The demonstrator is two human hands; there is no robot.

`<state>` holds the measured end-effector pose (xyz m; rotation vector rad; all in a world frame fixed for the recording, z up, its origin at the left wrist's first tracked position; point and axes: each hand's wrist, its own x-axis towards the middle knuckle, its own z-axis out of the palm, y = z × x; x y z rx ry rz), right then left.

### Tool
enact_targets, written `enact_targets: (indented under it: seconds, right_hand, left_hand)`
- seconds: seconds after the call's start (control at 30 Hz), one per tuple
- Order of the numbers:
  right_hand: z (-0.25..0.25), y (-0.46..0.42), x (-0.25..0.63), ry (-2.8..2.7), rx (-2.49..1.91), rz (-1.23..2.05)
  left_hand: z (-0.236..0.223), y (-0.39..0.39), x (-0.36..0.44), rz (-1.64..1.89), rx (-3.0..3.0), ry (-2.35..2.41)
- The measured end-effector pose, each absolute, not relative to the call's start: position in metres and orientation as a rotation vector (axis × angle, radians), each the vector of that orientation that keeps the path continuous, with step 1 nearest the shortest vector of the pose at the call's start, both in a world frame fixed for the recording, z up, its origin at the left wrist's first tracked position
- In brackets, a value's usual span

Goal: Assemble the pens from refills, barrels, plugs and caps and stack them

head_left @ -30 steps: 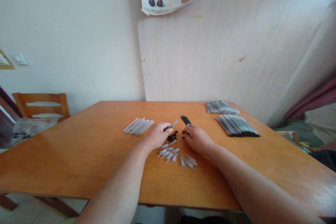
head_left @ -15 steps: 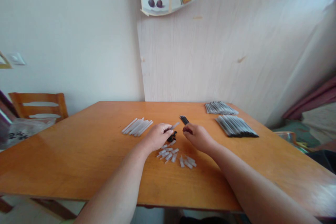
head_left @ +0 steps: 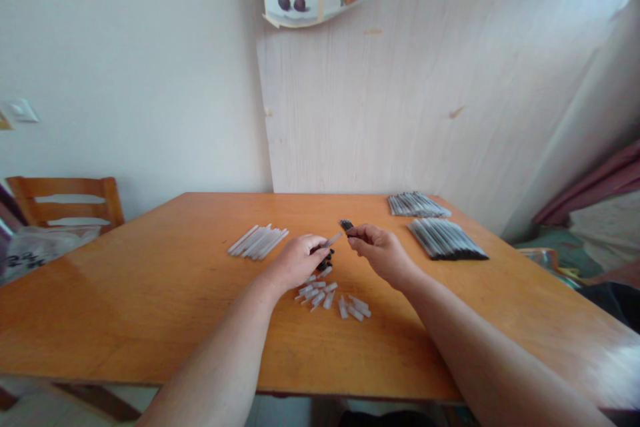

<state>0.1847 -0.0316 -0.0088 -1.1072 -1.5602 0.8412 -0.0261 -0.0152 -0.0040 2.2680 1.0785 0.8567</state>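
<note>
My left hand (head_left: 299,261) is closed on a thin translucent plastic tube (head_left: 333,239), whose free end points up and right. Beside it, my right hand (head_left: 383,255) has thumb and forefinger pinched together; whatever lies between them is too small to make out. Just beyond these fingertips lies a bundle of thin black sticks (head_left: 345,224), partly hidden by the hand. Under the left fingers is a small heap of black caps or plugs (head_left: 326,263). Closer to me are several short translucent tips (head_left: 318,295) with narrow ends, and a smaller group of the same tips (head_left: 355,309) to their right.
White tubes (head_left: 258,242) lie in a row left of my hands. Two batches of clear pens or tubes with dark parts, a near one (head_left: 447,239) and a far one (head_left: 419,204), rest at the right of the wooden table (head_left: 165,307). A chair (head_left: 65,203) stands at left.
My right hand has risen slightly and turned, its fingertips now pinched over the black sticks. The left hand keeps hold of the tube in nearly the same place. The view has shifted slightly.
</note>
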Motion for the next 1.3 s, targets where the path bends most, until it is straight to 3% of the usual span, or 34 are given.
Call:
enact_targets:
  seconds: [1.3]
  right_hand:
    - [-0.0003, -0.0397, 0.1824, -1.597, -1.2, 0.748]
  left_hand:
    - [0.0014, -0.0186, -0.0261, 0.77, 2.395, 1.042]
